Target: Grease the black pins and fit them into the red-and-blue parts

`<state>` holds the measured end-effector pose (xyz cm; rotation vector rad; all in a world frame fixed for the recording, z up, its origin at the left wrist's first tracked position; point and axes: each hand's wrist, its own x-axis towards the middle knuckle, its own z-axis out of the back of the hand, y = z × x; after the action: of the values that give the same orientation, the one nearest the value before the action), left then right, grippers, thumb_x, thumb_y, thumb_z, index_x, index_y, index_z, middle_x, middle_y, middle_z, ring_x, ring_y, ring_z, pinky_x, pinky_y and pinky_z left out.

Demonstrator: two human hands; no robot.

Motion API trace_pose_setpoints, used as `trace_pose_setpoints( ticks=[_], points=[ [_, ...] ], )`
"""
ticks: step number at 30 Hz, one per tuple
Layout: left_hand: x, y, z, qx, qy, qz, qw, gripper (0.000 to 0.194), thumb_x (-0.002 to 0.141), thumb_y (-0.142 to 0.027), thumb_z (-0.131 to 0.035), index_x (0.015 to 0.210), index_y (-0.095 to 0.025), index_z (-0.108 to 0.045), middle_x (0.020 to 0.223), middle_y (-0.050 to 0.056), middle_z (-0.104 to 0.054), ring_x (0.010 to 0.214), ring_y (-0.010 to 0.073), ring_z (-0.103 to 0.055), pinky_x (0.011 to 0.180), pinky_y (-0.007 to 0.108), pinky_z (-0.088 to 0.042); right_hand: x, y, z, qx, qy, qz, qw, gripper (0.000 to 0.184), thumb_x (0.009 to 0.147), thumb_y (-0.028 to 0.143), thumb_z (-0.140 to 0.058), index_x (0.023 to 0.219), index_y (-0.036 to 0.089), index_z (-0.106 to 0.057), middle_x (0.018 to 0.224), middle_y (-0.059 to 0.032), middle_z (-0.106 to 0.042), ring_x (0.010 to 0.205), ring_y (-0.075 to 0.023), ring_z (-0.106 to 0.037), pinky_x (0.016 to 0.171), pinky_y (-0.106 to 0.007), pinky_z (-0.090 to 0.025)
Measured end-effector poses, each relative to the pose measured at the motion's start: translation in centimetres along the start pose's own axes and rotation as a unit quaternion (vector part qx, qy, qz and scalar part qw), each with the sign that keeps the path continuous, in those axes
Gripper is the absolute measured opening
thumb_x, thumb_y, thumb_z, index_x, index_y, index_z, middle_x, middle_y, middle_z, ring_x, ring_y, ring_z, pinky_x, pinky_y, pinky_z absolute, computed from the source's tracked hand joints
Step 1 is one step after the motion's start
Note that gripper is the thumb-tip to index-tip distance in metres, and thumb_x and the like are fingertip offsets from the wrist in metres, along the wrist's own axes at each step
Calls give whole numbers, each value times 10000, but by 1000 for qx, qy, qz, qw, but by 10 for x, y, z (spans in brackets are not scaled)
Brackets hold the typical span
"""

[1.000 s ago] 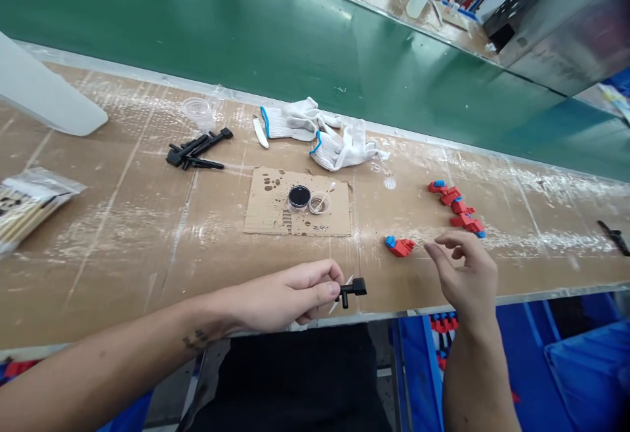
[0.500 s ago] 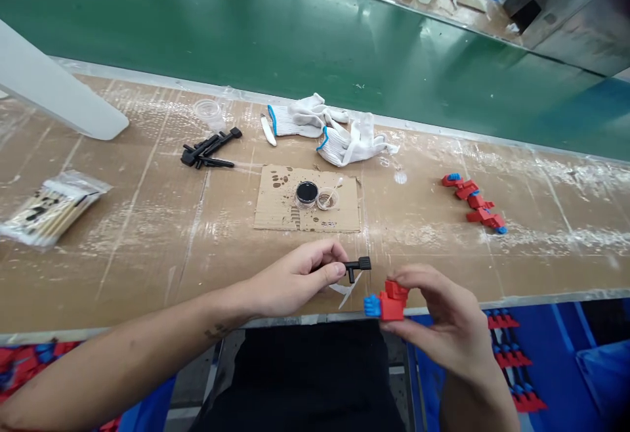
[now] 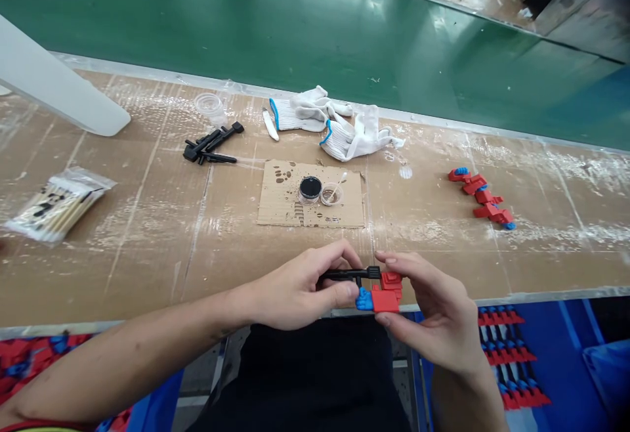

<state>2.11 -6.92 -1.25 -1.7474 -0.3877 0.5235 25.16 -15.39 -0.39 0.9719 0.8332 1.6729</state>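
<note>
Stretching from side to side, a brown workbench [image 3: 162,274] lies beneath two bare hands meeting over its near edge. The left hand [image 3: 295,294] reaches in from the left; the right hand [image 3: 438,314] curves in opposite, thumb nearest the body. Between the right hand's thumb and fingers sits a red-and-blue piece [image 3: 385,301], probably light, stiff plastic, best held by its flat red sides. Just beside it, the left hand pinches a slim black piece [image 3: 373,273], likely rigid and smooth, by its shaft, leaving the blocky end clear.
</note>
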Motion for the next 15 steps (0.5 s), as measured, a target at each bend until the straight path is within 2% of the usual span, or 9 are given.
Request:
trace_pose_setpoints(
  ticks=[3, 5, 10, 15],
  points=[
    [-1, 2, -2, -1, -6, -29, 1000, 382, 828, -342, -796, 1074, -186, -549, 832, -22, -585, 657, 100, -524, 557, 206, -417, 1, 1, -4, 28, 3, 19, 999, 611, 783, 96, -780, 1350, 237, -599, 1245, -99, -695, 1146, -257, -659, 927, -406, -579],
    [-1, 4, -2, 54, -33, -59, 996, 428, 782, -340, -850, 1067, -172, -579, 769, -38, -592, 612, 94, -522, 529, 203, -409, 2, 1, -7, 31, -12, 36, 999, 600, 763, 77, -780, 1319, 230, -614, 1225, -100, -699, 1121, -266, -662, 902, -426, -581],
    [-3, 10, -2, 174, -101, -189, 961, 431, 810, -313, -840, 1142, -142, -625, 993, 69, -740, 837, 179, -702, 755, 291, -561, 3, 1, -16, 34, -53, 72, 995, 618, 721, 18, -771, 1292, 200, -618, 1211, -119, -691, 1080, -283, -656, 822, -446, -580],
    [-3, 13, -3, 222, -120, -283, 925, 357, 858, -353, -795, 1095, -138, -635, 891, 64, -754, 729, 160, -685, 670, 273, -532, 8, 4, -19, 48, -64, 114, 990, 614, 687, 11, -790, 1260, 152, -619, 1121, -124, -704, 968, -266, -665, 740, -426, -560]
  ],
)
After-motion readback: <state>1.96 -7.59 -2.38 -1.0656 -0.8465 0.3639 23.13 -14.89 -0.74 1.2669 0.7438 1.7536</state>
